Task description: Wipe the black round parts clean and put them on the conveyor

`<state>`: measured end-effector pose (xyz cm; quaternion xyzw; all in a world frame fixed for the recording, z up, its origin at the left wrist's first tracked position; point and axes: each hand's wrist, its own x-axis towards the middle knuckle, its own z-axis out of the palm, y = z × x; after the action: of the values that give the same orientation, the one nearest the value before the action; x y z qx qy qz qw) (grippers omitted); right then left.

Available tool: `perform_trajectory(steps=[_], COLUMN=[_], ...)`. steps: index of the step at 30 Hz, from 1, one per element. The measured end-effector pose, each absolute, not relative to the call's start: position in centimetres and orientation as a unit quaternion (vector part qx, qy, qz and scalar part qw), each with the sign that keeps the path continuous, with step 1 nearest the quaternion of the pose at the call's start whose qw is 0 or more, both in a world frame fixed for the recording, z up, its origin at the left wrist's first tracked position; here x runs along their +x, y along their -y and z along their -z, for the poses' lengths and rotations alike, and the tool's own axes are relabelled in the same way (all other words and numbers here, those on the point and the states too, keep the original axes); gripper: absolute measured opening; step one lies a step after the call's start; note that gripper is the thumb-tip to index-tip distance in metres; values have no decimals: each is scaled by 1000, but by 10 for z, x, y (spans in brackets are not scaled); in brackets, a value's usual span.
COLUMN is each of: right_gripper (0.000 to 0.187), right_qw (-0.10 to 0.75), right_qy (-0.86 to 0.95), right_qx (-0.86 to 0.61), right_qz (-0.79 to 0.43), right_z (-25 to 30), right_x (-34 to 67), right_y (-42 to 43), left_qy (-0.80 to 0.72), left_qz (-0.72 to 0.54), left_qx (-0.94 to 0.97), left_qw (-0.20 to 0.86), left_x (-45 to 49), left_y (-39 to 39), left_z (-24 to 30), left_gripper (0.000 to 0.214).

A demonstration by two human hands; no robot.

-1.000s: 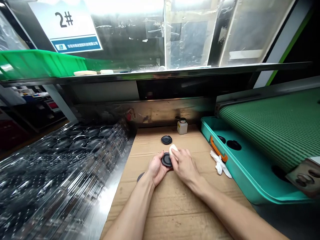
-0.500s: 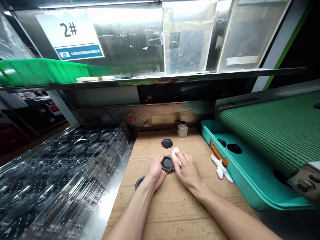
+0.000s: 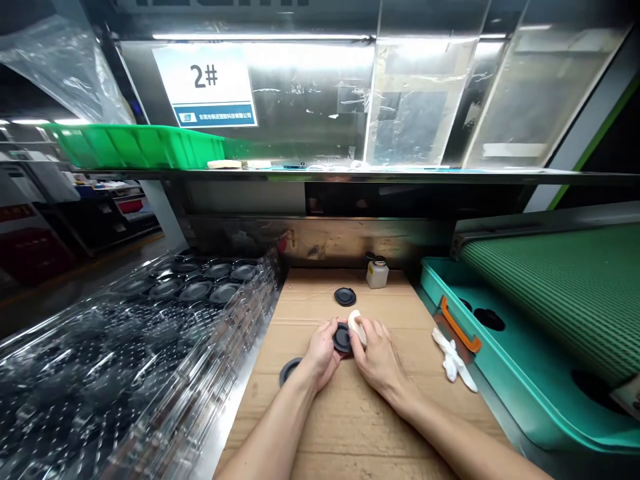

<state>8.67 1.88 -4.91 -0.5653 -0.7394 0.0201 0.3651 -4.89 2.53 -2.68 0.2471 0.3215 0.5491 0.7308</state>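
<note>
My left hand (image 3: 324, 355) is closed on the edge of a round black lid-like disc (image 3: 342, 339), holding it above the cardboard sheet (image 3: 370, 427). Pinched in my right hand (image 3: 377, 353) is a whitish, rounded pad (image 3: 357, 325), pressed at the disc's right rim. A second black disc (image 3: 345, 297) lies on the cardboard beyond my hands. Another dark disc (image 3: 290, 371) lies to the left, partly covered by my left forearm.
A small white bottle (image 3: 377, 274) stands at the cardboard's far end. White gloves (image 3: 454, 360) lie at right beside a teal bin (image 3: 540, 407) under a green conveyor belt (image 3: 565, 267). Stacked clear trays (image 3: 150, 373) of black parts fill the left. A green crate (image 3: 145, 148) sits on the overhead shelf.
The camera view has shifted, so the scene sits farther right and slightly lower. Both hands keep their hold, and the pad remains at the disc's right edge.
</note>
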Motion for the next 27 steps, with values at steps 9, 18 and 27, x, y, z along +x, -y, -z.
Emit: perform_trajectory(steps=[9, 18, 27], right_gripper=[30, 36, 35], right_qw=[422, 489, 416], right_qy=[642, 654, 774], right_qx=[-639, -572, -476], right_qz=[-43, -79, -43], right_z=[25, 40, 33], right_x=[75, 100, 79], right_y=[-71, -39, -11], left_qy=[-349, -294, -259], left_qz=[-581, -564, -538], left_qx=[212, 183, 197], left_qw=[704, 750, 778], left_x=[-45, -49, -42], left_y=[-17, -29, -34], left_z=[25, 21, 24], left_gripper=[20, 20, 35])
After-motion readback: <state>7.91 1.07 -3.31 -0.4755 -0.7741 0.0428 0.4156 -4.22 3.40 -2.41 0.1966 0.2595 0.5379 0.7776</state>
